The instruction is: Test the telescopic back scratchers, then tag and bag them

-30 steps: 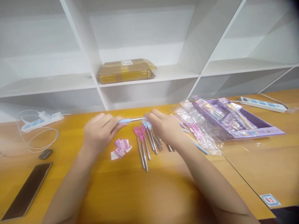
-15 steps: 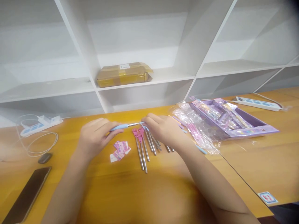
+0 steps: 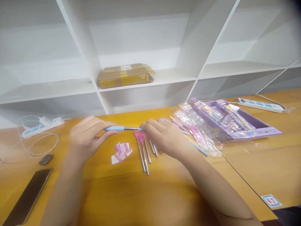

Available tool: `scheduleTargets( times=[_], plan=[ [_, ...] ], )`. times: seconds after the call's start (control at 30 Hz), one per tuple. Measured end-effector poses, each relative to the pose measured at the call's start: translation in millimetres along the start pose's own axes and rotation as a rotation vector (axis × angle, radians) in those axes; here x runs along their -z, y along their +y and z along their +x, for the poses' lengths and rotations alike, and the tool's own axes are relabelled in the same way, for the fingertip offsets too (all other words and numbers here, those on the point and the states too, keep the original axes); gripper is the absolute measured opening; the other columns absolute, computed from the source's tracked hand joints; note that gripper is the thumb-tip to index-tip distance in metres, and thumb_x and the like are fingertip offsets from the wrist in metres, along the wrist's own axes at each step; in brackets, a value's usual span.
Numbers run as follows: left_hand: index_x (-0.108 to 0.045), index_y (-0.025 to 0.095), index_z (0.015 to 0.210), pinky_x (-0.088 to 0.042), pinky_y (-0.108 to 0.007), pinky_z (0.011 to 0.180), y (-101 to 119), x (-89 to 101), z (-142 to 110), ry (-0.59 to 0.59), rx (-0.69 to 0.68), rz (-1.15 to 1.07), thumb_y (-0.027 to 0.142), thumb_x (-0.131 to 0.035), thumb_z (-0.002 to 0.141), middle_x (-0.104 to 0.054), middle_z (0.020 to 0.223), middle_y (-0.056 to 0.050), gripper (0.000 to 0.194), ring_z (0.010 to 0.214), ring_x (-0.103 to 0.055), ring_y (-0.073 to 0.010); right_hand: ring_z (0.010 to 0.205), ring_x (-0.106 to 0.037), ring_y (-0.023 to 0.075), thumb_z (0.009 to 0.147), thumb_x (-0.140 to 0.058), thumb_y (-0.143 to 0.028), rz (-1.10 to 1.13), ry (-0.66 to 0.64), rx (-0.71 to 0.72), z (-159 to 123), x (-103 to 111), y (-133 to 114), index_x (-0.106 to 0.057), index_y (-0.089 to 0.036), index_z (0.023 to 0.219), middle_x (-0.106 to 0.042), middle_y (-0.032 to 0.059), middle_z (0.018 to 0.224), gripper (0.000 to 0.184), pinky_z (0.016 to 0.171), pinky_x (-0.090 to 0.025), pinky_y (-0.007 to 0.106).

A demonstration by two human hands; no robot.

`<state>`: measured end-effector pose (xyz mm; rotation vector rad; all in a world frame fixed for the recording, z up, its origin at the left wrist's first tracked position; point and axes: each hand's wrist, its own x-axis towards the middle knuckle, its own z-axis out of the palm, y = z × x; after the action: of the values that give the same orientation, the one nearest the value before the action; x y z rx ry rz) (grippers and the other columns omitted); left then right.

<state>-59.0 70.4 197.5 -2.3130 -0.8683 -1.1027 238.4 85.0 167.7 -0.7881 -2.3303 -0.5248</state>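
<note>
White open shelving (image 3: 145, 29) backs a wooden counter (image 3: 113, 194), where one slim silver metal rod (image 3: 129, 128) wears a light-blue tubular sleeve (image 3: 117, 128).

How far this has gone: the sleeve covers the rod's nine o'clock end, while at five o'clock pink hand-shaped heads on bare metal shafts (image 3: 141, 138) lie unsleeved and, beyond the right wrist at three o'clock, pastel plastic tubes (image 3: 202, 150) lie loose. The rod spans the hands, roughly level over the counter: the left hand (image 3: 86, 137), at nine, pinches the sleeve between thumb and curled fingers; the right hand (image 3: 162, 133), at three, has its grip closed round the other end, knuckles up, hiding most of the light-blue tip.
</note>
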Motion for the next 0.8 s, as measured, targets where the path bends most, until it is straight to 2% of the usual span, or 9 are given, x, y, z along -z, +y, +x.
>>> scheduleTargets(
  times=[0.07, 0.23, 0.33, 0.43, 0.53, 0.6, 0.7, 0.77, 0.8],
  plan=[
    [-0.077, 0.029, 0.105, -0.049, -0.033, 0.065, 0, 0.2, 0, 0.002, -0.006, 0.004, 0.033, -0.08, 0.097, -0.078, 0.078, 0.0, 0.009, 0.065, -0.065, -0.0173, 0.064, -0.044, 0.0141, 0.113, -0.04, -0.016, -0.002, -0.006, -0.012, -1, 1, -1, -0.064, -0.02, 0.104, -0.066, 0.0021, 0.085, 0.026, 0.059, -0.026, 0.033],
    [-0.074, 0.024, 0.102, -0.044, -0.033, 0.061, 2, -4.7, -1, -0.042, -0.072, 0.068, 0.032, -0.077, 0.098, -0.071, 0.073, -0.001, 0.009, 0.061, -0.059, -0.0169, 0.064, -0.045, 0.0139, 0.105, -0.04, -0.003, 0.002, -0.002, -0.023, -3, 3, 1, -0.065, -0.021, 0.099, -0.065, 0.0012, 0.083, 0.031, 0.06, -0.028, 0.032],
    [-0.074, 0.024, 0.103, -0.042, -0.033, 0.059, 5, -9.1, -1, -0.042, -0.091, 0.087, 0.032, -0.075, 0.099, -0.069, 0.072, -0.001, 0.009, 0.061, -0.057, -0.0174, 0.063, -0.045, 0.014, 0.108, -0.042, -0.008, -0.01, 0.007, -0.028, -1, 4, 0, -0.068, -0.022, 0.102, -0.068, 0.0003, 0.082, 0.03, 0.059, -0.028, 0.032],
    [-0.074, 0.025, 0.102, -0.043, -0.034, 0.062, -1, -4.7, -2, -0.017, -0.106, 0.146, 0.034, -0.074, 0.1, -0.07, 0.072, -0.002, 0.009, 0.064, -0.056, -0.0189, 0.068, -0.054, 0.0142, 0.111, -0.042, -0.013, -0.024, 0.025, -0.038, -1, 7, 10, -0.071, -0.027, 0.111, -0.074, 0.0002, 0.087, 0.033, 0.066, -0.036, 0.032],
    [-0.076, 0.027, 0.1, -0.045, -0.036, 0.07, -32, 18.9, -11, 0.045, -0.075, 0.27, 0.037, -0.07, 0.102, -0.073, 0.074, -0.003, 0.012, 0.071, -0.057, -0.0211, 0.077, -0.064, 0.0156, 0.11, -0.048, -0.021, -0.075, 0.13, -0.115, -17, 17, 54, -0.075, -0.032, 0.109, -0.078, -0.0011, 0.088, 0.029, 0.091, -0.046, 0.038],
    [-0.078, 0.027, 0.091, -0.043, -0.037, 0.072, -67, 42.7, -25, 0.185, -0.004, 0.356, 0.048, -0.067, 0.103, -0.073, 0.071, -0.002, 0.026, 0.074, -0.056, -0.0221, 0.072, -0.063, 0.0178, 0.107, -0.051, -0.032, -0.154, 0.257, -0.242, -39, 27, 102, -0.077, -0.032, 0.094, -0.077, -0.0007, 0.08, 0.029, 0.102, -0.046, 0.043],
    [-0.075, 0.026, 0.075, -0.04, -0.037, 0.074, -117, 71.7, -50, 0.293, 0.198, 0.42, 0.071, -0.058, 0.1, -0.062, 0.058, -0.001, 0.053, 0.073, -0.052, -0.0219, 0.067, -0.06, 0.0227, 0.101, -0.05, -0.038, -0.356, 0.569, -0.615, -77, 39, 176, -0.071, -0.029, 0.072, -0.071, 0.0054, 0.067, 0.036, 0.096, -0.045, 0.046],
    [-0.074, 0.026, 0.073, -0.039, -0.036, 0.074, -135, 77.7, -61, 0.256, 0.288, 0.423, 0.078, -0.056, 0.096, -0.062, 0.059, -0.001, 0.06, 0.076, -0.051, -0.0222, 0.07, -0.064, 0.0252, 0.093, -0.057, -0.038, -0.366, 0.604, -0.739, -97, 40, 209, -0.066, -0.029, 0.069, -0.071, 0.0077, 0.069, 0.027, 0.094, -0.044, 0.046],
    [-0.073, 0.026, 0.072, -0.039, -0.035, 0.073, -139, 76.4, -62, 0.247, 0.306, 0.425, 0.08, -0.056, 0.095, -0.061, 0.059, 0.0, 0.061, 0.075, -0.051, -0.0217, 0.076, -0.067, 0.0275, 0.09, -0.058, -0.04, -0.342, 0.614, -0.751, -104, 37, 218, -0.064, -0.029, 0.069, -0.073, 0.0094, 0.072, 0.025, 0.094, -0.044, 0.046]
  ],
)
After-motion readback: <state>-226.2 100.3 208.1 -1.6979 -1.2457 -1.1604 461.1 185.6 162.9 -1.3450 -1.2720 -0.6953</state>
